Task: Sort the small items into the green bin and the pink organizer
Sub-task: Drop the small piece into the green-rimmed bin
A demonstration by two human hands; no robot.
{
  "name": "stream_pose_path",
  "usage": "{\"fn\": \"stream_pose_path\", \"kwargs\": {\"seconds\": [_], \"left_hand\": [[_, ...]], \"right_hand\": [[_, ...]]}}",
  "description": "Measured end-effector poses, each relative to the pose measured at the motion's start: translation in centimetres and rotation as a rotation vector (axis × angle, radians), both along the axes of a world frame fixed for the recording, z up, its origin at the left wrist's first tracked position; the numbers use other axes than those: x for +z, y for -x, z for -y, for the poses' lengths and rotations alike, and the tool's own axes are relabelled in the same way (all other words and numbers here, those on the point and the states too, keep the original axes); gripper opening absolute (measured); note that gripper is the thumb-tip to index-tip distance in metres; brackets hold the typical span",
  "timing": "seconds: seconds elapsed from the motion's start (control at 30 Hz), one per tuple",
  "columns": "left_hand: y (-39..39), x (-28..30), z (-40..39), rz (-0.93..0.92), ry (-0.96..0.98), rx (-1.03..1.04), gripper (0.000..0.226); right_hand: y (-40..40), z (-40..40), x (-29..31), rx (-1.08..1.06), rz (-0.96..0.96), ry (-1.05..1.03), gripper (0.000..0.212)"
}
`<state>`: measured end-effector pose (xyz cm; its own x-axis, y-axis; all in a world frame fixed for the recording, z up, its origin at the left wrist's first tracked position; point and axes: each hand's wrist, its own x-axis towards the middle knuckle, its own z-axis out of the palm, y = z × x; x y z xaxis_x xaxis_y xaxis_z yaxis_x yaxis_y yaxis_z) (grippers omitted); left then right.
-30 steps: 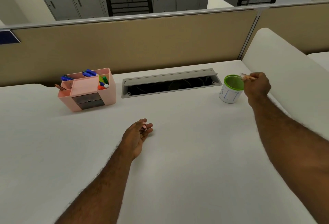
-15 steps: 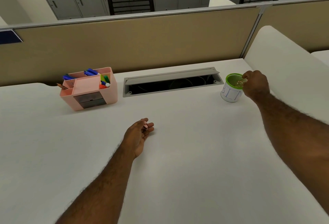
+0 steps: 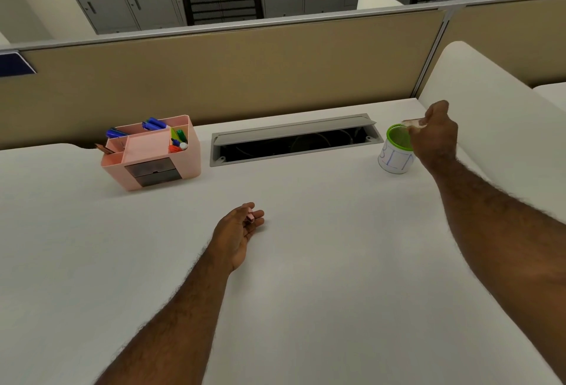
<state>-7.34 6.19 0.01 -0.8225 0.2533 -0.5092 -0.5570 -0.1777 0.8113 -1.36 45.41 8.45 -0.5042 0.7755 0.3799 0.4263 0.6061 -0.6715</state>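
Observation:
The green bin [image 3: 395,152], a white cup with a green rim and blue letters, stands at the desk's far right. My right hand [image 3: 436,133] hovers just right of its rim, shut on a small pale pinkish item [image 3: 412,123] that pokes out over the opening. The pink organizer [image 3: 153,155] sits at the far left with blue, green and orange markers and a pencil in its compartments. My left hand [image 3: 237,230] rests on the desk in the middle, fingers curled around a small pink item [image 3: 250,217].
A grey cable tray [image 3: 294,139] with its lid raised lies between the organizer and the bin. A beige partition [image 3: 245,78] runs along the desk's back edge. A white side panel [image 3: 490,103] rises right of the bin.
My right hand dipped toward the bin's rim half a second ago and has now lifted again, still gripping the pale item. My left hand has stayed in place.

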Motion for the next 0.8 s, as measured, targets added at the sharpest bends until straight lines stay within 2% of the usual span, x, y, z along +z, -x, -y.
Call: {"fn": "stream_pose_path", "kwargs": {"seconds": [0.1, 0.43, 0.67, 0.73, 0.8], "left_hand": [[0.04, -0.16, -0.04, 0.001, 0.000, -0.004, 0.018], [0.25, -0.57, -0.06, -0.002, -0.001, 0.002, 0.018], [0.30, -0.69, -0.22, -0.020, -0.007, 0.008, 0.016], [0.23, -0.84, -0.21, -0.020, 0.002, 0.007, 0.016], [0.29, -0.92, -0.25, -0.027, 0.000, 0.005, 0.017]], "right_hand": [[-0.01, 0.27, 0.27, -0.004, -0.004, -0.004, 0.038], [0.39, -0.12, 0.31, -0.002, 0.120, -0.053, 0.026], [0.24, -0.29, -0.24, -0.036, 0.194, -0.014, 0.026], [0.05, -0.05, -0.16, -0.059, 0.148, -0.020, 0.028], [0.24, 0.37, 0.33, -0.076, 0.003, -0.032, 0.029]]}}
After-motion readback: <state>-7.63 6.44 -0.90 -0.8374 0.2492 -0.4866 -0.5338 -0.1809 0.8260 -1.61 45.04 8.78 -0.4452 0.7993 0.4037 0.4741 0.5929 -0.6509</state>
